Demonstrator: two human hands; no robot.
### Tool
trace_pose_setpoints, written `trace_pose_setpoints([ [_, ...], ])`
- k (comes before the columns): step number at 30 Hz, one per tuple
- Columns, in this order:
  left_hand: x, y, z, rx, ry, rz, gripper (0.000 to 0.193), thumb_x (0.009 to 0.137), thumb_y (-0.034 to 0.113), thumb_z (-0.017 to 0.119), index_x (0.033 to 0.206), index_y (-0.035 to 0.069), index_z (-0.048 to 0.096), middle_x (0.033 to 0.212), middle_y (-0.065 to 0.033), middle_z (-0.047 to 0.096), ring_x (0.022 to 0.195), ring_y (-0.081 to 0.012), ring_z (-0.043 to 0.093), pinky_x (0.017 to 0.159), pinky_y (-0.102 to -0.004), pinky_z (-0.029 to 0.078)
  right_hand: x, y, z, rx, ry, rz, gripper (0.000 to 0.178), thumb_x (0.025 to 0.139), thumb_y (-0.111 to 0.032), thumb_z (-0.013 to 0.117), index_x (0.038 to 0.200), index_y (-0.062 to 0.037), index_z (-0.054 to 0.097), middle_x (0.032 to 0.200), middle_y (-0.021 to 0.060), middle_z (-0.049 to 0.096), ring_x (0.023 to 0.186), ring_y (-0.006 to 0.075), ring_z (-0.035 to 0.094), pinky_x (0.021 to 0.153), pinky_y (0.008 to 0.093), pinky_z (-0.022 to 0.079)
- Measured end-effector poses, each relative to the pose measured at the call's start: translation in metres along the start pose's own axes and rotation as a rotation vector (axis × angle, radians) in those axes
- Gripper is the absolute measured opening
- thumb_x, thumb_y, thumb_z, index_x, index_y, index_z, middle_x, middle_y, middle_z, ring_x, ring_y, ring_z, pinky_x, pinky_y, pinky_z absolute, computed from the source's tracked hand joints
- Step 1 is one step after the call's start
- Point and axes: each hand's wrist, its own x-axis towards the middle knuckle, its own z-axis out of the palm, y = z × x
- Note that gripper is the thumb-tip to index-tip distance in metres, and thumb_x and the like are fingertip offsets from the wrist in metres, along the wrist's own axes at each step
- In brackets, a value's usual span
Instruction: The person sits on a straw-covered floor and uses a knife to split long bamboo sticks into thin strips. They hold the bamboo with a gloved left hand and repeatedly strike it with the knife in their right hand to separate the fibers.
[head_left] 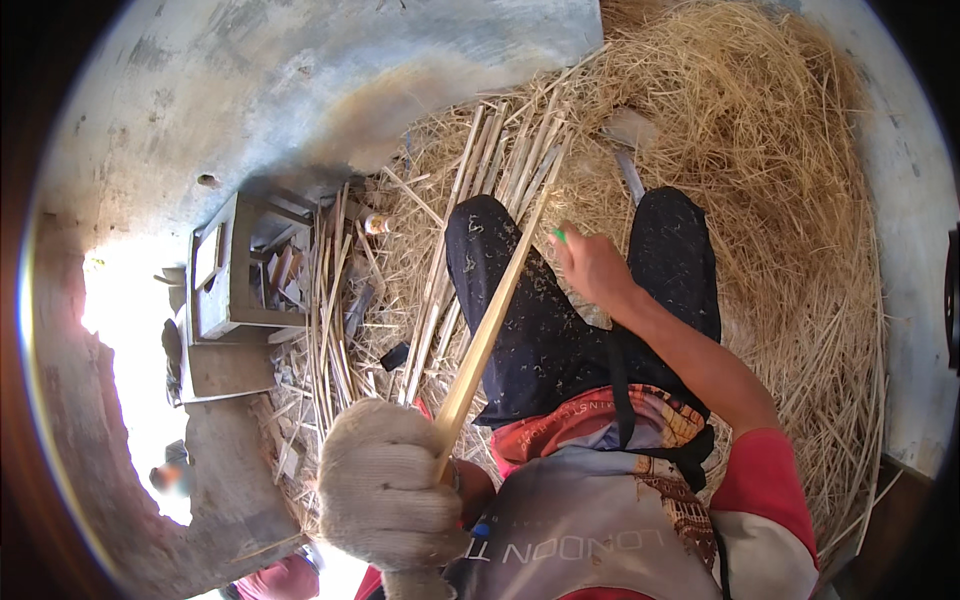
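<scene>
My left hand (392, 490) wears a beige knitted work glove and is closed round the near end of a long, pale split-bamboo strip (490, 325). The strip slants up and away over my left thigh, its far end reaching the poles on the floor. My right hand (592, 265) is bare and closed, above the gap between my knees, just right of the strip. A small green thing (559, 235) shows at its fingers; the rest of it is hidden, so its kind cannot be told. Shavings cling to my dark trousers (530, 340).
A heap of straw-like shavings (760, 150) fills the right side. Bamboo poles (450, 250) lie to the left and ahead. A flat grey blade-like piece (630, 178) lies beyond my knees. A wooden cabinet (235, 265) stands left; part of another person (280, 580) shows at bottom left.
</scene>
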Motion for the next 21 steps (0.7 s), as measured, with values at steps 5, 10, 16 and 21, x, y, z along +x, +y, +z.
trace_pose_setpoints([
  [5,-0.006,-0.003,0.002,0.02,0.049,0.002,0.009,0.079,0.018,0.058,0.073,0.013,0.062,0.055,0.0025,0.049,0.045,-0.0095,0.046,0.04,-0.0254,0.039,-0.024,-0.061,-0.023,0.123,-0.016,-0.177,0.022,0.099,-0.022,0.055,0.096,-0.0003,0.057,0.052,0.0169,0.054,0.046,0.0349,0.058,0.041,0.0393,0.045],
  [10,-0.005,-0.006,0.002,0.024,0.062,-0.003,0.011,0.083,0.019,0.055,0.075,0.013,0.061,0.055,0.0028,0.047,0.044,-0.0092,0.045,0.039,-0.0251,0.038,-0.066,-0.119,-0.058,0.21,-0.131,-0.383,0.023,0.099,-0.024,0.055,0.095,-0.0015,0.053,0.056,0.0181,0.056,0.052,0.0391,0.06,0.044,0.0455,0.046],
  [16,-0.005,-0.003,0.006,0.038,0.09,-0.011,0.014,0.088,0.02,0.053,0.078,0.014,0.06,0.054,0.0032,0.045,0.043,-0.0089,0.043,0.039,-0.0248,0.036,-0.044,-0.078,-0.039,-0.023,-0.126,0.037,0.016,0.091,-0.013,0.062,0.097,-0.0039,0.05,0.061,0.0144,0.055,0.054,0.0345,0.062,0.046,0.0449,0.049],
  [21,-0.003,0.008,0.002,0.068,0.114,-0.052,0.016,0.092,0.021,0.05,0.08,0.015,0.059,0.054,0.0035,0.044,0.042,-0.0086,0.042,0.038,-0.0245,0.035,-0.091,-0.134,-0.075,0.322,-0.198,-0.42,0.021,0.096,-0.022,0.058,0.099,-0.0021,0.051,0.057,0.0207,0.057,0.054,0.0394,0.063,0.045,0.0479,0.049],
])
